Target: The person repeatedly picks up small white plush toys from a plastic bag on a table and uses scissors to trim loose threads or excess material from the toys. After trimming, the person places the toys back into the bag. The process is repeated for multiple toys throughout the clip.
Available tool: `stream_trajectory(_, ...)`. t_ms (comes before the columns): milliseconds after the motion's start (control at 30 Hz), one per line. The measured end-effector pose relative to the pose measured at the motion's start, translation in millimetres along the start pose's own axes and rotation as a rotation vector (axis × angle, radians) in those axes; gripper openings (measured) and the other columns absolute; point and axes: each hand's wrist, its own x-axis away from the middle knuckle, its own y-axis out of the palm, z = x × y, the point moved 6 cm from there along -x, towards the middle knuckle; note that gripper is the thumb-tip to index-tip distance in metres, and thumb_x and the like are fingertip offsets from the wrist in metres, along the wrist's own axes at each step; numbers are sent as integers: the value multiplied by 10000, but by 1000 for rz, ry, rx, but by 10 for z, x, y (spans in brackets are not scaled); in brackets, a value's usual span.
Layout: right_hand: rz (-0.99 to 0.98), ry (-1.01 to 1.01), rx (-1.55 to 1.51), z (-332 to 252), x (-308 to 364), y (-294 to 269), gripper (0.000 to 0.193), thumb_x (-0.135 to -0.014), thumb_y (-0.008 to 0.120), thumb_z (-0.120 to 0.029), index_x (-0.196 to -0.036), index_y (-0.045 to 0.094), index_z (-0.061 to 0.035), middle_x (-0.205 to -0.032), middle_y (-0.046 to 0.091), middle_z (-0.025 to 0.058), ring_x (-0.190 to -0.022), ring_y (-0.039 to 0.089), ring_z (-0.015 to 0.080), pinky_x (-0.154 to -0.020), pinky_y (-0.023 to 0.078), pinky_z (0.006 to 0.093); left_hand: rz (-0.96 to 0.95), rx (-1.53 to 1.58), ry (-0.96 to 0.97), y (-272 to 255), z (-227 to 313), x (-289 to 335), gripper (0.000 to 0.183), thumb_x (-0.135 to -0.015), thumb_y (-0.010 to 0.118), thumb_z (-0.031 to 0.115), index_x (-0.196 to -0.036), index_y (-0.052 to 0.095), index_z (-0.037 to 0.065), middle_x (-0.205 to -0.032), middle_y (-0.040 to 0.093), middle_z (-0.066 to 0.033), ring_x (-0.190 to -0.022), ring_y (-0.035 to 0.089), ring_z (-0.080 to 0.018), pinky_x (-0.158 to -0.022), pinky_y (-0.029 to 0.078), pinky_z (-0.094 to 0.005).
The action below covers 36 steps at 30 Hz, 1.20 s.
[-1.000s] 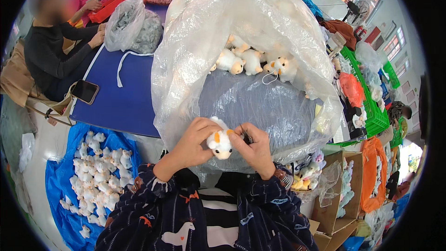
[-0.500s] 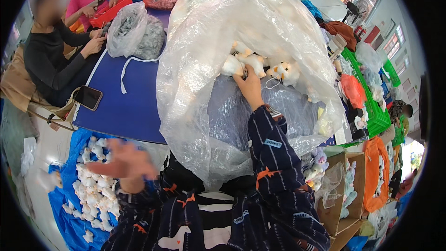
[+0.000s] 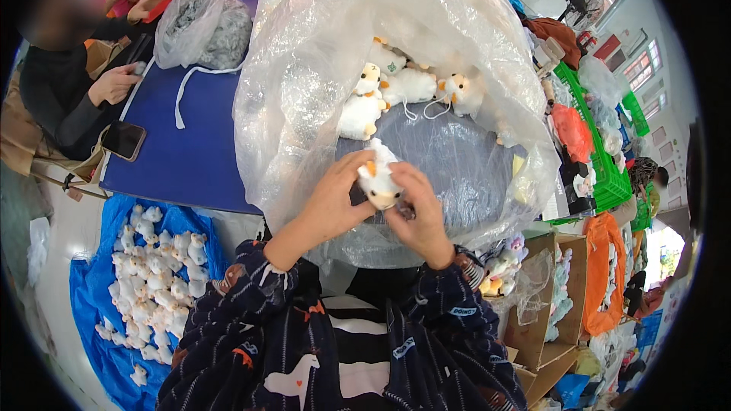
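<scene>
A small white plush toy [image 3: 380,176] with orange patches and dark eyes is held between my two hands, over the mouth of a big clear plastic bag [image 3: 293,99]. My left hand [image 3: 335,192] grips it from the left side. My right hand [image 3: 418,209] closes on it from the right, some fingertips hidden behind it. Just beyond, inside the bag, sit more white plush toys [image 3: 361,114], a few with white string loops. One with an orange-patched head [image 3: 461,93] rests at the right of that group.
A blue table [image 3: 183,171] carries the bag, a phone [image 3: 123,141] and a clear bag of grey pieces [image 3: 204,27]. Lower left, a blue sheet [image 3: 91,308] bears many white toys. A co-worker [image 3: 57,99] sits at left. Green crates [image 3: 609,179] and a cardboard box [image 3: 533,320] stand right.
My right hand has drawn back from the toys in the bag toward me, now with a plush toy. My left hand has come from the lower left to meet it.
</scene>
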Motion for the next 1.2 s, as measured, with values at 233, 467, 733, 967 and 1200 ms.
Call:
stream_trajectory(233,198,576,-438,125,269,-4,508,-762,593,40,-1249,455,-11,-1048,541,12,-567,362,0,-501,307,153,-15,53,-65,39,4,138,552,-679,729,114,-1178,511,24,-1183,475,-119,-1054,539,-266,-828,479,-327)
stream_trajectory(467,189,580,-519,8,306,32,234,-819,652,-103,-1011,605,23,-815,525,7,-626,423,45,-547,348,197,-99,442,-65,-59,140,378,507,-783,663,74,-1247,469,10,-1226,429,-108,-1016,545,-189,-780,499,-275)
stream_trajectory(733,91,597,-420,-8,374,148,213,-796,665,-86,-980,605,3,-856,542,25,-628,441,58,-539,353,206,121,249,-49,-194,48,560,221,-801,641,11,-1016,611,-32,-995,568,-104,-862,600,-171,-748,517,-262)
stream_trajectory(967,114,278,-115,-259,238,48,181,-742,691,-5,-884,580,-22,-881,551,54,-598,487,96,-495,387,214,164,-99,233,-229,243,588,186,-715,682,-30,-889,624,3,-893,599,-98,-730,602,-199,-622,488,-263)
stream_trajectory(1200,248,160,83,-344,282,98,190,-728,703,-2,-868,575,-28,-898,558,67,-616,520,125,-532,425,227,174,-221,395,-107,353,608,223,-687,684,-17,-890,599,19,-852,576,-94,-718,597,-243,-600,495,-304)
